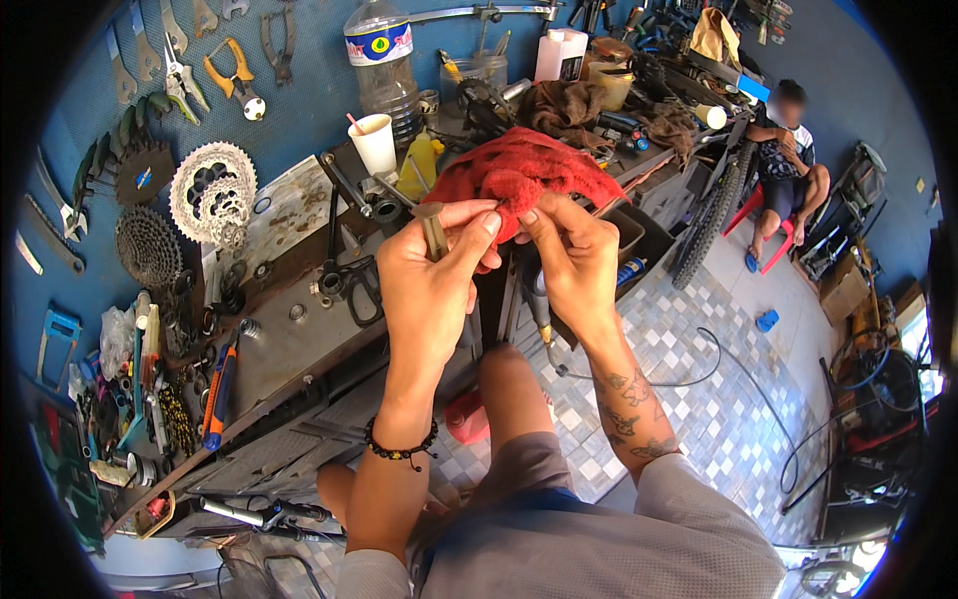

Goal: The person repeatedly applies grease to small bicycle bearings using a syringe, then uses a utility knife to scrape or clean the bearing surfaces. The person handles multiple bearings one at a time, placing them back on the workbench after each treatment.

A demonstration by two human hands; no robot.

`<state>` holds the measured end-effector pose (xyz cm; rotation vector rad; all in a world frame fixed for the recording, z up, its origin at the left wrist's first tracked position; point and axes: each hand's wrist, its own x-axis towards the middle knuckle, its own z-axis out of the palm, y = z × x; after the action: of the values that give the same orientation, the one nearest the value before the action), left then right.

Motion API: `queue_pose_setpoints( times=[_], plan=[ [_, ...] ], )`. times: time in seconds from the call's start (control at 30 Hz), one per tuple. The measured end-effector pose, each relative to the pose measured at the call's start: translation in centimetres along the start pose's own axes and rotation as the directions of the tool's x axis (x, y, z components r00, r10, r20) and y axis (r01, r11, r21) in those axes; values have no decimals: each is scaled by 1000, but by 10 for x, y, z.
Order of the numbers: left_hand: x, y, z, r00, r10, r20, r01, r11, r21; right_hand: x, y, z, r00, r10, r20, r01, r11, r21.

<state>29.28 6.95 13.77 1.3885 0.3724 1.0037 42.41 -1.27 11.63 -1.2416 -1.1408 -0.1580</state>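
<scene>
Both hands are raised in front of the workbench (289,344), pinching a red cloth (559,165). My left hand (424,290) grips a bunched part of it between thumb and forefinger. A small brownish, flared piece (434,230) also sits between the fingers of that hand; its kind is unclear. Close beside it, my right hand (579,265) presses thumb and fingers on the same bunched part. Whether anything is wrapped inside the cloth is hidden. Behind the left hand stand a white cup (374,145) and a yellow bottle (419,168).
Blue pegboard at left carries pliers (235,75) and sprockets (213,190). A large plastic bottle (384,80) stands at the back. An orange-and-blue cutter (220,394) lies near the bench edge. A bicycle tyre (714,220) and a seated person (788,160) are at right; a hose (699,374) crosses the floor.
</scene>
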Motion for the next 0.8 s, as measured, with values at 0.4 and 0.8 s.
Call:
queue_pose_setpoints(
  times=[0.4, 0.8],
  plan=[
    [-2, -2, -2, 999, 37, 15, -38, 999, 38, 5, -8, -1, 982, 138, 127, -171, 936, 306],
    [-53, 24, -60, 980, 40, -196, -28, 998, 63, 2, -46, 12, 938, -286, -197, 196, 905, -378]
  ],
)
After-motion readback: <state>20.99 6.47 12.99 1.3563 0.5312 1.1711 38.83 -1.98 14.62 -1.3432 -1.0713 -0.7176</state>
